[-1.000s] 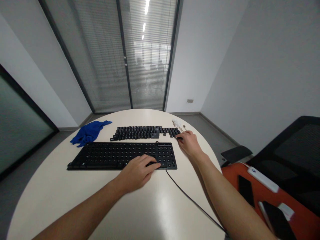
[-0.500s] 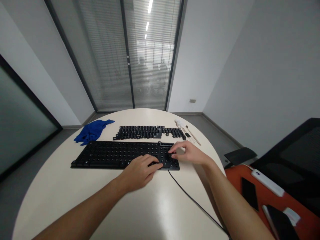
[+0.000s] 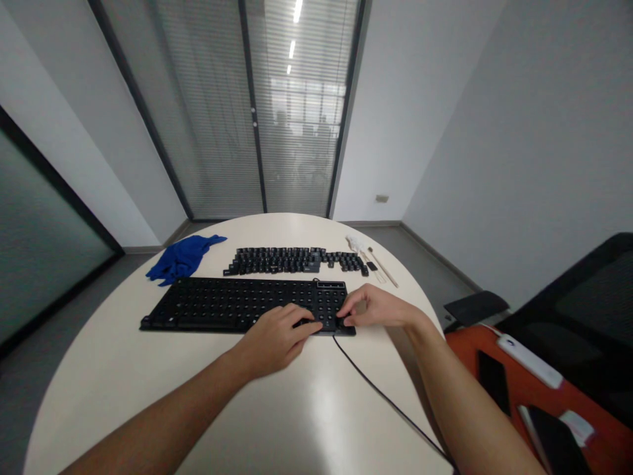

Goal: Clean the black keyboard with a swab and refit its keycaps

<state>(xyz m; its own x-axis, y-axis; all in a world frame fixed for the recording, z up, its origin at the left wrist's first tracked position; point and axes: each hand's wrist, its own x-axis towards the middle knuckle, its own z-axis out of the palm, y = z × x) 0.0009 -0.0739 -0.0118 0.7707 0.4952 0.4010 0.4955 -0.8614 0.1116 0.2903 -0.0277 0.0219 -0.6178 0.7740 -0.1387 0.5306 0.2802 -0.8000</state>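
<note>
A black keyboard (image 3: 212,303) with its keycaps off lies on the round table, bare switch posts showing. My left hand (image 3: 281,340) rests over its lower right part, palm down, thumb and forefinger apart. At the bottom right corner, on the number pad, my right hand (image 3: 373,307) has its thumb and fingers pinched together. Whatever small dark thing may be between those fingertips blends into the keyboard and cannot be made out. Behind the keyboard, rows of loose black keycaps (image 3: 277,260) are laid out.
A crumpled blue cloth (image 3: 182,257) lies at the left. White cotton swabs (image 3: 355,244), a wooden-handled brush (image 3: 384,269) and a wire keycap puller (image 3: 379,277) lie right of the keycaps. The keyboard cable (image 3: 390,399) runs toward the right front. An orange chair (image 3: 465,349) stands beside the table.
My right hand has moved down the number pad toward the keyboard's lower right corner, still pinched. My left hand has stayed in place.
</note>
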